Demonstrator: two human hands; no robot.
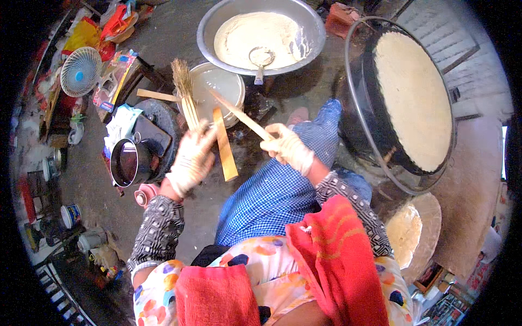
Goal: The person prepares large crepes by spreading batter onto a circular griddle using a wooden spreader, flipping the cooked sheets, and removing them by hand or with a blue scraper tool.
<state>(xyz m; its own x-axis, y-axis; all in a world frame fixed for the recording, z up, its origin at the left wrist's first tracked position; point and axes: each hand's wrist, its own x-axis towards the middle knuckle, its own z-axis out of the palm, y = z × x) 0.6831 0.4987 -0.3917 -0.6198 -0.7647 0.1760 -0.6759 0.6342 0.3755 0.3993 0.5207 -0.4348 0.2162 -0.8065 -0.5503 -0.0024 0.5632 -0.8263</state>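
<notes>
My left hand (191,158), in a white glove, grips a small straw brush (183,87) whose bristles point up toward a white bucket of liquid (219,89). A flat wooden spatula (224,145) lies or hangs just right of that hand; whether the hand also holds it is unclear. My right hand (288,146), also gloved, holds a thin wooden stick (239,115) that reaches up-left to the bucket's rim. A round black griddle (405,98) covered with a thin pale flatbread stands to the right.
A large metal basin of pale batter (261,35) with a ladle (261,60) sits behind the bucket. A dark pot (128,162) and a small fan (80,70) are at left. A stack of cooked flatbreads (414,231) lies at lower right. Clutter lines the left floor.
</notes>
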